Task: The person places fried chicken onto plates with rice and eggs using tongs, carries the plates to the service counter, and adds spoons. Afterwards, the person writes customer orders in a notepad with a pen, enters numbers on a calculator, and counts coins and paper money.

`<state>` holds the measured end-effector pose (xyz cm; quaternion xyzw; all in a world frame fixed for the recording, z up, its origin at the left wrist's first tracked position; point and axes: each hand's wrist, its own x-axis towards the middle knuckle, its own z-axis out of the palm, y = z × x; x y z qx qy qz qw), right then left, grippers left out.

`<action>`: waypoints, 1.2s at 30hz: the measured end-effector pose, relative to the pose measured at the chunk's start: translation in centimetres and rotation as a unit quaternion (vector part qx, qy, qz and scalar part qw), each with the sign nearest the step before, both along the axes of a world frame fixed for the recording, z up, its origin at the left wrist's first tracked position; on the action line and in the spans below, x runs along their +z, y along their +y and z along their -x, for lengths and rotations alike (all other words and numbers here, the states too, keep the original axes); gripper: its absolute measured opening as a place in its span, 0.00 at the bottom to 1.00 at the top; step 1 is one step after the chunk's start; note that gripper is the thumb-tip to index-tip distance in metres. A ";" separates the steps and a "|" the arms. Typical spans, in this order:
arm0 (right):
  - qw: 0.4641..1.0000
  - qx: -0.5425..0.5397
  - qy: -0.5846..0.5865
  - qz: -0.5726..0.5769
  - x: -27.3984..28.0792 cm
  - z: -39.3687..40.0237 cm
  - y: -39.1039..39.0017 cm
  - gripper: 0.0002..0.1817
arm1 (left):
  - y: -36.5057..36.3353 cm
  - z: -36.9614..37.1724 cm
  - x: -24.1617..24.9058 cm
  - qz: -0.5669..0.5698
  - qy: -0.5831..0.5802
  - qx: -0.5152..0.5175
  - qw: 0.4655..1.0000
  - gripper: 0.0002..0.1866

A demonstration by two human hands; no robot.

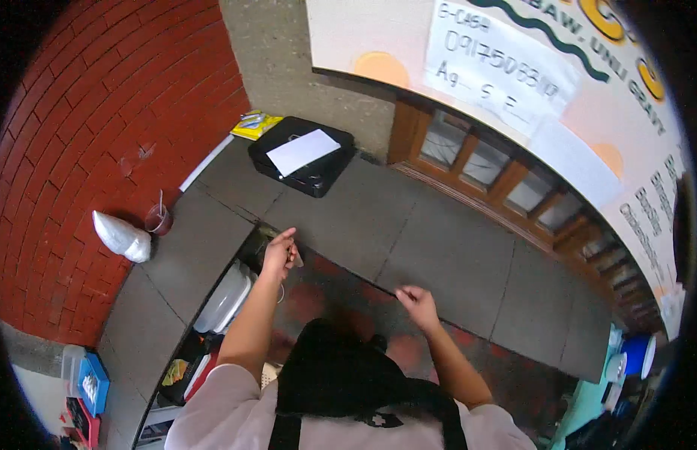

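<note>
My left hand is over the inner corner of the grey counter, index finger stretched out and the other fingers curled. A small pale thing shows at those curled fingers, too small to name. At the counter's inner edge is my right hand, its fingers closed with the thumb against them; the inside of the grip is hidden. Below my left wrist, a clear plastic container stands on the shelf under the counter.
A black case with white paper lies by the wall, beside a yellow packet. Leftward are a cup with dark drink and a silver-wrapped bundle. A blue tray is lower left. Wooden-framed windows line the far side.
</note>
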<state>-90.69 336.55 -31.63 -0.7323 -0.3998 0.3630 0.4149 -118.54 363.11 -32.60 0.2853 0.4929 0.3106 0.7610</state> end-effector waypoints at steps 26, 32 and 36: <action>0.850 -0.059 -0.511 -0.115 6.7 0.5 27.8 0.16 | 23.0 1.0 -8.2 -0.486 0.312 -0.338 0.743 0.32; 0.755 -0.253 -0.586 0.146 6.5 -3.7 11.9 0.20 | 23.2 0.5 -9.9 -0.487 0.271 -0.309 0.770 0.27; 0.777 -0.189 -0.512 0.314 0.0 -1.4 10.1 0.23 | 23.7 1.1 -10.5 -0.513 0.253 -0.308 0.760 0.25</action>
